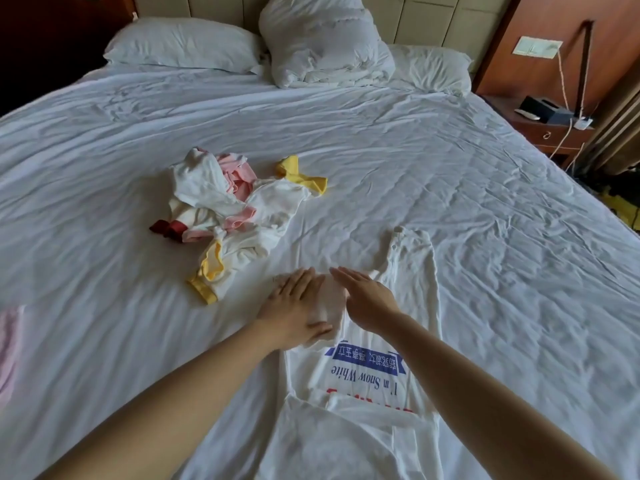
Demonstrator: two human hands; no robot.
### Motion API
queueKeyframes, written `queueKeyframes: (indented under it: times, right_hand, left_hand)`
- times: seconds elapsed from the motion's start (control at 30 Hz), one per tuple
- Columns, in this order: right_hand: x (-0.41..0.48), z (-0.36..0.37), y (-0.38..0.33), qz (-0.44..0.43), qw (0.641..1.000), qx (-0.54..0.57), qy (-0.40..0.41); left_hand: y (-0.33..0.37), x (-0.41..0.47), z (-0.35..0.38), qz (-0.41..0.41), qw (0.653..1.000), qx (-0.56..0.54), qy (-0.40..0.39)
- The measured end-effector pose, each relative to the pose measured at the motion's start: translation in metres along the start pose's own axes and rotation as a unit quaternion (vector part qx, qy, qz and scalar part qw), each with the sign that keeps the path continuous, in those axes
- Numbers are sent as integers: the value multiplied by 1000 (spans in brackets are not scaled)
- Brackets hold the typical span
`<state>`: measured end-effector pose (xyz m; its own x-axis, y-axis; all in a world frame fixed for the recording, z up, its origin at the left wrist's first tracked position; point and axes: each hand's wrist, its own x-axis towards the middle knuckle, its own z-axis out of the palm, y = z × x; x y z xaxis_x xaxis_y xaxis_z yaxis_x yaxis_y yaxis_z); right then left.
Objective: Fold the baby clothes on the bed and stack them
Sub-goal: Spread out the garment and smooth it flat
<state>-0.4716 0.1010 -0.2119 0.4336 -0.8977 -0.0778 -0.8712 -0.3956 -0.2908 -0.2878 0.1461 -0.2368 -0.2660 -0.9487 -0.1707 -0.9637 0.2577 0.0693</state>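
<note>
A white baby garment with blue and red print (374,372) lies spread flat on the bed in front of me, one leg (412,265) stretching away. My left hand (294,306) lies flat on the garment's far left part with straight fingers. My right hand (363,296) hovers or rests just beside it, fingers straight and flat over the same area. A loose heap of baby clothes (228,209), white with pink, yellow and dark red trims, sits to the left beyond my hands.
The bed sheet (485,209) is white and wrinkled. Pillows (183,46) and a bunched duvet (322,46) lie at the headboard. A pink cloth (8,344) shows at the left edge. A wooden nightstand (550,126) with cables stands at the right.
</note>
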Motion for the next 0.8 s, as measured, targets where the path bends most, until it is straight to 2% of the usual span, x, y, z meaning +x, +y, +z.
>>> queueKeyframes:
  times: [0.2, 0.37, 0.47, 0.57, 0.63, 0.8]
  right_hand:
    - [2, 16, 25, -70, 996, -27, -43]
    - [4, 22, 29, -81, 991, -85, -68]
    - [1, 15, 28, -91, 993, -51, -56]
    - [-11, 0, 37, -77, 997, -19, 18]
    - [-17, -8, 51, -34, 998, -7, 59]
    - [-15, -33, 100, 75, 996, -8, 57]
  left_hand:
    - [-15, 13, -6, 43, 991, 10, -127]
    - [-13, 17, -22, 36, 986, -25, -162]
    - [-11, 19, -35, 15, 992, -78, -102]
    - [-1, 23, -46, -2, 995, -97, 16]
    - [14, 29, -48, -1, 992, -115, 57]
    - [64, 57, -45, 54, 988, -133, 57]
